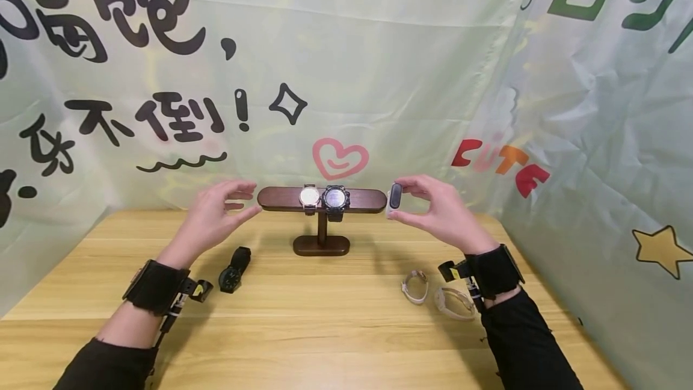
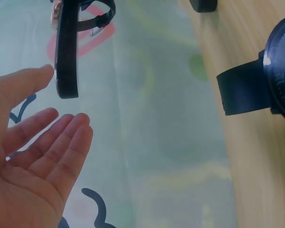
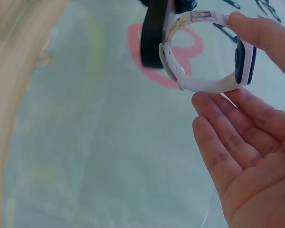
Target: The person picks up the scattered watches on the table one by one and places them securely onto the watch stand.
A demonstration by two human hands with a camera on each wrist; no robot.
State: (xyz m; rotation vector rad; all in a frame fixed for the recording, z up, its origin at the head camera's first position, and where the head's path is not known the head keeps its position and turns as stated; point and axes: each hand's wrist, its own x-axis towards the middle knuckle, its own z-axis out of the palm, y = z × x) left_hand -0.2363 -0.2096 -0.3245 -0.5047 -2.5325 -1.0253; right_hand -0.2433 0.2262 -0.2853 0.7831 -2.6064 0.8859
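A dark wooden watch stand (image 1: 278, 198) bears a watch with a pale dial (image 1: 310, 197) and a chunky black watch (image 1: 335, 197) side by side at mid-bar. At the bar's right end my right hand (image 1: 435, 209) pinches a white-strapped fitness band (image 1: 396, 195) between thumb and fingers. The right wrist view shows its strap (image 3: 209, 86) closed into a loop, with the bar's end (image 3: 153, 45) right at the loop's far side. My left hand (image 1: 216, 212) holds nothing; its fingers are spread around the bar's left end, thumb tip close to it.
On the wooden table (image 1: 325, 330) a black watch (image 1: 230, 278) lies left of the stand, nearer me. Two pale-strapped watches, one smaller (image 1: 415, 287) and one larger (image 1: 455, 304), lie at the right under my right wrist. A printed cloth (image 1: 406, 77) hangs behind and along the right.
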